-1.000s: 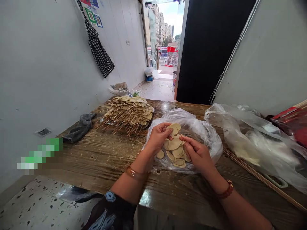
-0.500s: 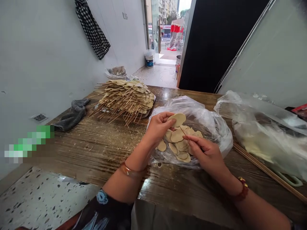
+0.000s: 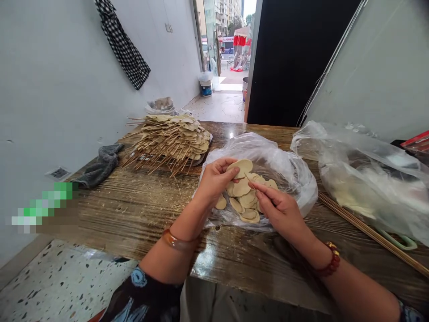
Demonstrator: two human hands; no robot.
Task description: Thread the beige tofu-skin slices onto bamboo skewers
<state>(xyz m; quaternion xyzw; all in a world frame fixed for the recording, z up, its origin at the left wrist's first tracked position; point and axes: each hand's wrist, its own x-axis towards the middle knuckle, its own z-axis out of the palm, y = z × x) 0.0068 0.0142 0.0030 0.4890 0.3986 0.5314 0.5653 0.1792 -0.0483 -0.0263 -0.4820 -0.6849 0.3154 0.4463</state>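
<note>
My left hand [image 3: 217, 178] is closed on a thin, pale oval slice [image 3: 244, 167], held by its edge above a plastic bag [image 3: 298, 179]. Between the thumb and fingers of my right hand [image 3: 278, 203] is a thin wooden skewer [image 3: 249, 178]. Its tip is at the lower edge of the held slice; whether it has gone in, I cannot tell. Beneath both hands, many loose pale slices [image 3: 248, 199] lie on the spread bag. At the back left, a tray [image 3: 207, 150] bears a high pile of skewered slices [image 3: 181, 134], sticks pointing mostly left and forward.
A bundle of bare skewers [image 3: 365, 228] lies on the wooden table [image 3: 134, 214] at the right, beside another clear bag [image 3: 368, 179] with pale contents. A dark grey cloth [image 3: 103, 165] rests at the left edge, near the wall. Beyond the table is a doorway.
The skewer tip has come up closer to the slice in my left hand, and my right hand is nearer to my left. The whole view has shifted slightly.
</note>
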